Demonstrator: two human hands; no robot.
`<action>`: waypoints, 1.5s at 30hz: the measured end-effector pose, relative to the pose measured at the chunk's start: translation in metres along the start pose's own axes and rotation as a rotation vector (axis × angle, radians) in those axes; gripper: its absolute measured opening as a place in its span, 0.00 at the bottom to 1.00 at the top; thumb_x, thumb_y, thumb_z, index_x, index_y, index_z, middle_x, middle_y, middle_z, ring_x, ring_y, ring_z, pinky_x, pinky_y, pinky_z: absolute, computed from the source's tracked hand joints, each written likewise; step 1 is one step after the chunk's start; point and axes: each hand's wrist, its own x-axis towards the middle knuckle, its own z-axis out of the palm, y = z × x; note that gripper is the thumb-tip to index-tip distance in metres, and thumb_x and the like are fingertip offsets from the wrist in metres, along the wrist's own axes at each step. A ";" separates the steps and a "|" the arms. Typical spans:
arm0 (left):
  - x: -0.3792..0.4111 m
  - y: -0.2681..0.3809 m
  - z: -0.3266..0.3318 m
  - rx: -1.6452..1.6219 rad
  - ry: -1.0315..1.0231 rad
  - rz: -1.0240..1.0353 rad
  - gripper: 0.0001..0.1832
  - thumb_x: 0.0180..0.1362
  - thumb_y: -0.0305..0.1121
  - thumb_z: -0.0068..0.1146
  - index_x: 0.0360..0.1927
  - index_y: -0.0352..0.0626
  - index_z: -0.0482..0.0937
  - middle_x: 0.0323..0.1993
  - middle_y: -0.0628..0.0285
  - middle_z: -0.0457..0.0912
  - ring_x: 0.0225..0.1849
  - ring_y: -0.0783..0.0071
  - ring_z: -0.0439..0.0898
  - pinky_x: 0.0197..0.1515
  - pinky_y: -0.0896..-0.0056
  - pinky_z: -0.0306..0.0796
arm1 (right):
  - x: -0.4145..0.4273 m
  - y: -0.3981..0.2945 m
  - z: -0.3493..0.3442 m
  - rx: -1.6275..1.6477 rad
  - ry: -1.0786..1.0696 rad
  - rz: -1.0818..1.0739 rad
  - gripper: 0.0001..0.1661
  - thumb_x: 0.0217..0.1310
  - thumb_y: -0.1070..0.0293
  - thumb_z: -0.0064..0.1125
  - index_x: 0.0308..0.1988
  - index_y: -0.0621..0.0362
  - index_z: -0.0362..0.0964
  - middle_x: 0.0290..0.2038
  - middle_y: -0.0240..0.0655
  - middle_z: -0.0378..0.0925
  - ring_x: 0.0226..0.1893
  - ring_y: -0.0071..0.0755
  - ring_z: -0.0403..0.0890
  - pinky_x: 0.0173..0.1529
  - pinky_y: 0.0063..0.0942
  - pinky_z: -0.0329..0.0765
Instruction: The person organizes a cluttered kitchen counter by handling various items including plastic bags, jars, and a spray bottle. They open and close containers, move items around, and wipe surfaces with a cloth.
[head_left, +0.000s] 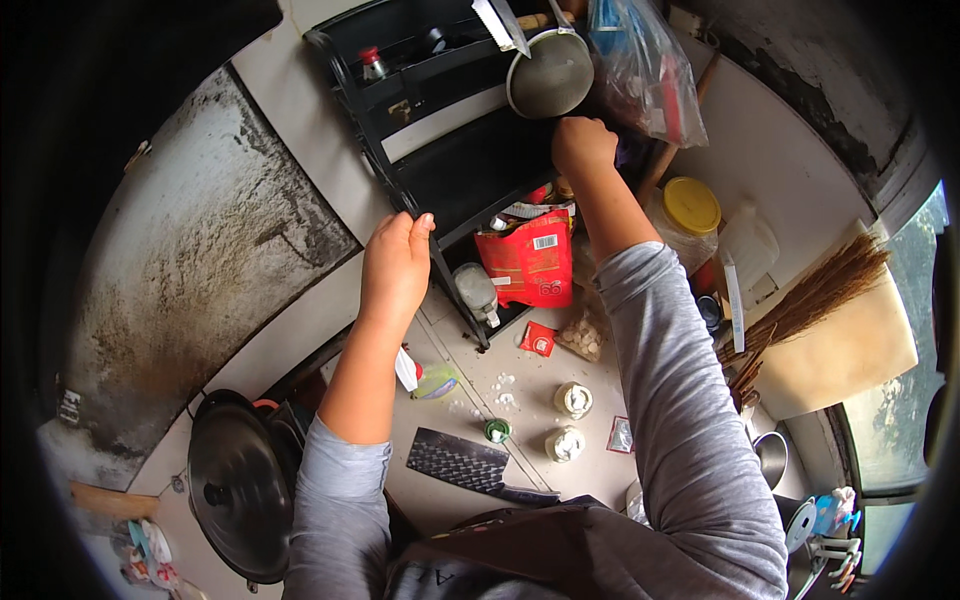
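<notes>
A black tiered kitchen rack (465, 172) stands before me, its middle shelf bare. My left hand (396, 262) is closed around the rack's left side rail, thumb uppermost. Across from it, my right hand (585, 146) grips the rack's right side; the fingers hide the part it holds. Just above that hand hangs a round metal strainer (551, 73), beside a serrated blade (502, 26). On the low shelf sit a red printed food bag (527, 259) and a lidded clear container (475, 291). A small red-capped shaker (372, 64) stands on the upper tier.
On the counter lie a black-bladed cleaver (457, 460), two open white-filled jars (574, 400), a red packet (538, 339) and a spray bottle (431, 381). A lidded wok (236, 487) is at left. A yellow-lidded jar (688, 210) and straw brush (817, 285) stand at right.
</notes>
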 end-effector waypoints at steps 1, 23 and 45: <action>-0.001 -0.002 0.000 0.010 0.006 -0.004 0.16 0.66 0.38 0.46 0.32 0.35 0.77 0.28 0.55 0.77 0.27 0.67 0.77 0.33 0.67 0.71 | -0.004 -0.007 -0.004 0.019 0.006 -0.024 0.12 0.55 0.66 0.51 0.34 0.53 0.81 0.38 0.41 0.82 0.43 0.44 0.81 0.43 0.41 0.78; 0.004 0.010 -0.007 0.159 0.034 0.053 0.19 0.63 0.39 0.49 0.25 0.32 0.74 0.28 0.43 0.77 0.34 0.42 0.74 0.37 0.50 0.67 | -0.030 -0.062 -0.017 0.199 -0.224 -0.375 0.14 0.56 0.67 0.52 0.40 0.53 0.80 0.44 0.39 0.81 0.47 0.43 0.80 0.44 0.39 0.78; -0.100 0.118 -0.026 -0.264 0.607 -0.195 0.31 0.55 0.36 0.56 0.57 0.26 0.61 0.50 0.40 0.66 0.53 0.45 0.66 0.58 0.55 0.62 | -0.168 -0.021 -0.053 2.098 -0.596 0.001 0.28 0.66 0.61 0.48 0.61 0.63 0.60 0.55 0.45 0.70 0.55 0.42 0.72 0.60 0.38 0.69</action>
